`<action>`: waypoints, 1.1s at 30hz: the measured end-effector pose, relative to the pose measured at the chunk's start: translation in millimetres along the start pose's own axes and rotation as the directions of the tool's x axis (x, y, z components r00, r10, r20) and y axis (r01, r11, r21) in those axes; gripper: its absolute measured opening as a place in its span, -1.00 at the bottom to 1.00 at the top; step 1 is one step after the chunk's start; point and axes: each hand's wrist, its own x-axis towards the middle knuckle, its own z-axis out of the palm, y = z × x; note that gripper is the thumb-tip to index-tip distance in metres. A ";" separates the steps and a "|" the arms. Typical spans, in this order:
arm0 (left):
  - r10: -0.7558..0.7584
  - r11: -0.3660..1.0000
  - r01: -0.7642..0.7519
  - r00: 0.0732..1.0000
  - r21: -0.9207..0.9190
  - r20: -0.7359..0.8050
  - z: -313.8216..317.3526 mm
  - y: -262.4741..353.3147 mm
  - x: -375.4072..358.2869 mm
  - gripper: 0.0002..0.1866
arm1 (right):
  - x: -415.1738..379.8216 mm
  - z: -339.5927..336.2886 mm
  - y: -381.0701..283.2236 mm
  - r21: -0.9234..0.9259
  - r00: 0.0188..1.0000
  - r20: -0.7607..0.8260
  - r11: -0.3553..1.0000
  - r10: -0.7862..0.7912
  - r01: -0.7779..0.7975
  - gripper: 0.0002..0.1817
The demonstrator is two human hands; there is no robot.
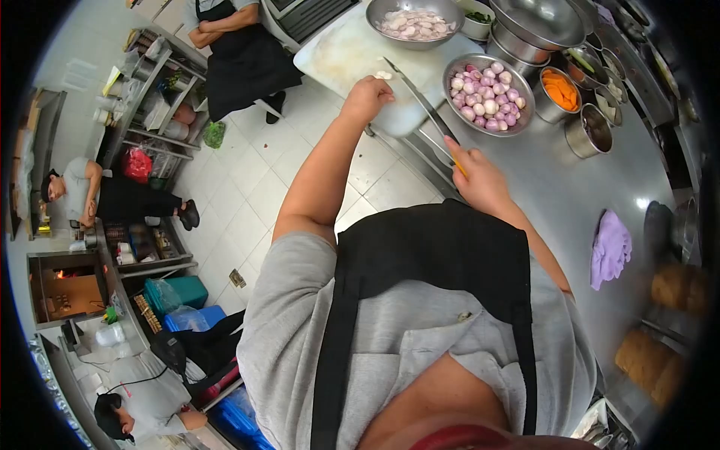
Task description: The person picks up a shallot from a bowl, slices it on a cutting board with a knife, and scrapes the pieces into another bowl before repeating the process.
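My right hand grips a knife by its yellowish handle, and the long blade points away over a white cutting board. At the board's near edge my left hand is closed with its fingers curled; what they hold, if anything, is hidden. A small pale slice shows beside those fingers, close to the knife's tip. To the right of the blade stands a metal bowl of peeled shallots. Farther back, another metal bowl holds pale slices, partly over the board.
Right of the shallots stand metal containers, one with orange slices, one with dark contents. A purple cloth or glove lies on the steel table. A person in a black apron stands left of the board; two others are farther left.
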 end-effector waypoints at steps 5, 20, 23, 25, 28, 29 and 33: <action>0.089 0.979 -0.025 0.947 0.204 -0.310 16.2 10.6 3.1 -0.87 | -2.6 1.8 -3.3 0.014 0.990 -0.113 0.996 -0.083 0.085 -0.39; 0.268 0.917 -0.168 0.931 0.362 -0.248 77.1 76.8 28.4 -0.66 | -25.1 -14.9 -33.0 0.603 0.960 -0.268 0.792 0.087 0.097 -0.43; 0.250 0.956 -0.173 0.904 0.236 -0.348 74.8 60.0 35.6 -0.68 | -31.8 -12.6 -31.0 0.652 0.954 -0.257 0.757 0.152 0.055 -0.42; 0.071 0.997 -0.073 0.922 0.008 -0.380 57.9 41.7 37.3 -0.74 | -34.2 -12.1 -26.8 0.664 0.959 -0.217 0.747 0.182 0.008 -0.42; -0.170 0.979 0.117 0.919 -0.165 -0.355 26.6 10.5 36.0 -0.84 | -34.0 -21.6 -32.6 0.691 0.975 -0.075 0.716 0.208 -0.100 -0.43; -0.163 0.981 0.114 0.921 -0.156 -0.354 20.2 2.0 35.6 -0.84 | -31.5 -25.1 -34.1 0.701 0.981 0.032 0.695 0.192 -0.159 -0.43; -0.148 0.982 0.184 0.887 0.043 -0.437 7.3 -20.3 40.7 -0.76 | -2.2 -4.9 -15.5 0.788 0.968 0.200 0.563 0.152 -0.251 -0.41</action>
